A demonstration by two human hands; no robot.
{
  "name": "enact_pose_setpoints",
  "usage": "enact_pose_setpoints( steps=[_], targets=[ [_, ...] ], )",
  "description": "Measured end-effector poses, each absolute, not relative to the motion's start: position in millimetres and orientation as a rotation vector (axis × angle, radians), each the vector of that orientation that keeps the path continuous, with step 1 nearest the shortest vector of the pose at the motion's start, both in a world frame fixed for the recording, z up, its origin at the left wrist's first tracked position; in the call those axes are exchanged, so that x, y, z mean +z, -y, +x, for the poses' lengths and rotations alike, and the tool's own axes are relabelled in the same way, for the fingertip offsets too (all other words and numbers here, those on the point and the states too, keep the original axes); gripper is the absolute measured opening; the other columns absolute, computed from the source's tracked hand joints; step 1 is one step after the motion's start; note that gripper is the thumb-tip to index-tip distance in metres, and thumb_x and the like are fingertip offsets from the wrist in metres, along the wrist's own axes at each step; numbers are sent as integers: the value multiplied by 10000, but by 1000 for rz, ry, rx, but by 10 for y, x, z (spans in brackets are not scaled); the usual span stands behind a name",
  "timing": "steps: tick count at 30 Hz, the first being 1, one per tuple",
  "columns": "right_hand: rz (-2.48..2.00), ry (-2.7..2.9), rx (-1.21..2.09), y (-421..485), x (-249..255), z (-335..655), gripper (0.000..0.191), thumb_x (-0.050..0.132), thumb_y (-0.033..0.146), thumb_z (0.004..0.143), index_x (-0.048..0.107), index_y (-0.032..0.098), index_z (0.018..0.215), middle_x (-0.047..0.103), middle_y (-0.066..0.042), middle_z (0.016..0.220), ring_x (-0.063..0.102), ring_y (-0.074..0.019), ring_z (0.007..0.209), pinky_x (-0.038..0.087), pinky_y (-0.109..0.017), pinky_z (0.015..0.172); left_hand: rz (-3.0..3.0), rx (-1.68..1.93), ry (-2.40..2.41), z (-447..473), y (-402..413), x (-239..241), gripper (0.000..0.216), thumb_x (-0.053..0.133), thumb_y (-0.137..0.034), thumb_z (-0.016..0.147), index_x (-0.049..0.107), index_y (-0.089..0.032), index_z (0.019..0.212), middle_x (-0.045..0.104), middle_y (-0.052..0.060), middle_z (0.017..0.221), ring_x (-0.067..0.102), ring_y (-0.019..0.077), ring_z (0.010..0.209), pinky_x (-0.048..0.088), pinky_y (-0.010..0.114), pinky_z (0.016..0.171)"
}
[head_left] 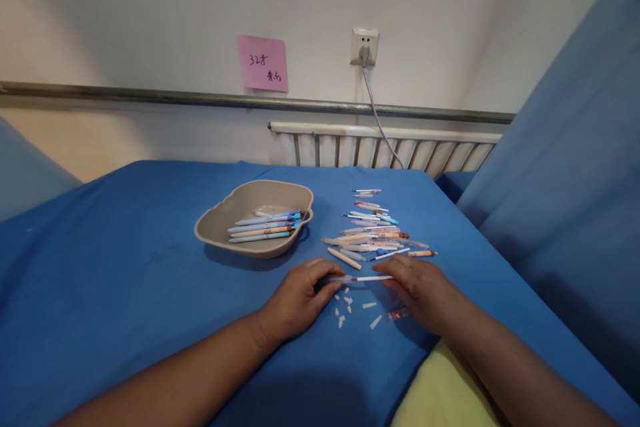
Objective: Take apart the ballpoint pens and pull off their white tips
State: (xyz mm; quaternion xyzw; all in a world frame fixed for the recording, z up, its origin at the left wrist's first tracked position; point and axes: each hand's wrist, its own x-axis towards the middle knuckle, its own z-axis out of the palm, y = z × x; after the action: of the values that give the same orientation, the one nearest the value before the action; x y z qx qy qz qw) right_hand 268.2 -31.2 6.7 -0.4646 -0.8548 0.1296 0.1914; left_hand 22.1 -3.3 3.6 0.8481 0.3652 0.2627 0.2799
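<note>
My left hand (303,297) pinches a translucent pen barrel (345,278) between thumb and fingers. A thin white pen refill (373,278) lines up with the barrel's right end, its dark tip at or inside the barrel; I cannot tell how deep. The refill's other end is gripped by my right hand (417,283). Below the hands lie several small white plastic bits (349,300) and two longer white pieces (375,321). A clear pen part with red print (399,313) lies beside my right hand, partly covered by it. Just beyond is a cream pen barrel (344,258).
A beige basin (210,223) at the left holds several assembled-looking pens (263,230). Loose pen parts and refills (373,237) spread beyond my hands on the blue cloth (150,293). Yellow-green fabric (445,393) lies near my right forearm. A blue curtain (565,133) hangs right.
</note>
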Motion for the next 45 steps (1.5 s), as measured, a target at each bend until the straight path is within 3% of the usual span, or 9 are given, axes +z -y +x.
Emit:
enact_pose_setpoints(
  steps=[4, 7, 17, 24, 30, 36, 40, 43, 45],
  targets=[
    [-1260, 2338, 507, 374, 64, 2576, 189, 420, 211, 930, 595, 212, 1000, 663, -44, 869, 619, -183, 807, 454, -283, 706, 2241, 678, -941, 266, 126, 53, 132, 523, -240, 890, 617, -198, 972, 653, 16, 918, 587, 148, 869, 425, 245, 799],
    [-1193, 2260, 613, 424, 60, 2466, 205, 407, 197, 932, 564, 223, 1061, 649, -43, 898, 614, -177, 826, 466, -288, 719, 2200, 654, -917, 297, 186, 53, 145, 523, -241, 892, 613, -205, 998, 653, 12, 928, 589, 144, 865, 426, 239, 785],
    [-974, 2032, 926, 651, 184, 2376, 447, 400, 354, 949, 283, 254, 1368, 417, -78, 1373, 396, -207, 1262, 331, -363, 1050, 2168, 749, -911, 319, 221, 65, 135, 526, -214, 887, 601, -198, 998, 637, 27, 957, 580, 153, 895, 433, 252, 814],
    [-795, 1695, 1270, 539, 12, 2356, 569, 269, 616, 902, 353, 264, 1340, 430, -103, 1380, 392, -240, 1283, 311, -450, 1054, 2240, 623, -801, 340, 236, 110, 298, 384, -239, 947, 566, -238, 1183, 628, 64, 1066, 560, 180, 985, 430, 298, 885],
    [-760, 1466, 1443, 434, -34, 2316, 706, 197, 742, 822, 430, 243, 1262, 476, -134, 1340, 437, -255, 1254, 351, -460, 1013, 2206, 540, -714, 366, 293, 74, 366, 424, -245, 930, 492, -261, 1290, 624, 63, 1155, 558, 196, 1049, 413, 315, 932],
    [-728, 1524, 1464, 482, -35, 2336, 661, 249, 703, 849, 418, 246, 1294, 470, -123, 1353, 410, -247, 1275, 330, -458, 1025, 2071, 548, -733, 382, 279, 108, 295, 488, -223, 895, 597, -240, 1168, 653, 37, 1115, 584, 176, 993, 432, 264, 878],
    [-891, 1574, 1315, 413, 50, 2486, 629, 281, 702, 846, 475, 248, 1236, 505, -97, 1314, 445, -243, 1234, 389, -428, 970, 1940, 504, -809, 384, 246, 121, 233, 472, -273, 901, 646, -192, 1033, 664, 23, 899, 582, 148, 808, 464, 231, 728],
    [-1252, 1726, 1043, 358, 182, 2709, 378, 567, 506, 816, 585, 200, 1037, 631, -63, 1019, 585, -205, 935, 469, -329, 792, 1755, 506, -839, 372, 209, 85, 255, 498, -339, 886, 636, -171, 1018, 616, 6, 783, 539, 114, 663, 460, 208, 607],
    [-1367, 1938, 1029, 357, 248, 2857, 211, 607, 375, 809, 614, 175, 874, 632, -25, 814, 582, -161, 753, 459, -267, 669, 1648, 567, -872, 362, 177, 52, 271, 540, -362, 858, 635, -156, 1008, 606, 9, 774, 527, 106, 634, 459, 209, 583]
  ],
)
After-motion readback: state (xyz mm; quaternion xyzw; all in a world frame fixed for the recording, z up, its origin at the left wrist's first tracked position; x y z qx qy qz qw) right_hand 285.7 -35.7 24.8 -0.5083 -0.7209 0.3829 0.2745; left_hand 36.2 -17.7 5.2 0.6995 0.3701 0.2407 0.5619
